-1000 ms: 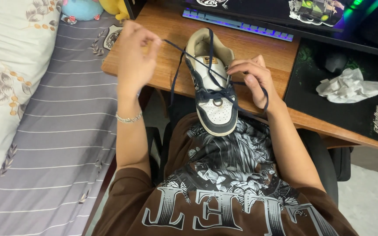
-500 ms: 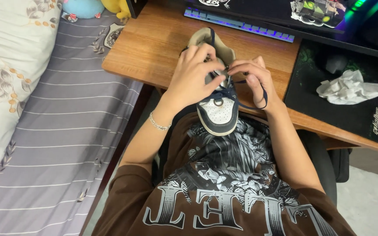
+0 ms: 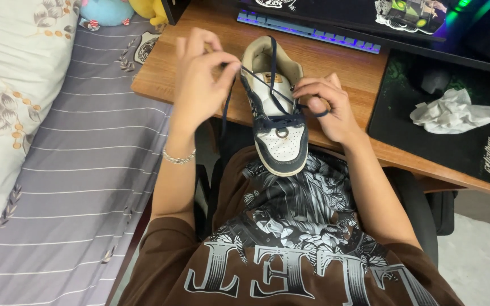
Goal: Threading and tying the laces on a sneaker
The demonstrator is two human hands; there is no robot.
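Observation:
A white and navy sneaker [image 3: 276,127] with a tan lining rests on the front edge of the wooden desk [image 3: 336,68], its toe pointing at me. My left hand [image 3: 199,82] is raised at the shoe's left side, pinching one end of the dark blue lace [image 3: 256,76] and drawing it taut across the tongue. On the shoe's right side my right hand [image 3: 324,105] pinches the other end of the lace, which loops round its fingers. A thin bracelet sits on my left wrist.
A crumpled white tissue [image 3: 452,110] lies on a black mouse pad [image 3: 426,141] at the right. A lit keyboard [image 3: 307,31] runs along the desk's back. A grey striped bed [image 3: 75,181] with a floral pillow [image 3: 7,90] is at my left.
My left hand went down onto the shoe's laces, then lifted away to the left, drawing one lace end out taut. My right hand stayed by the shoe's right side.

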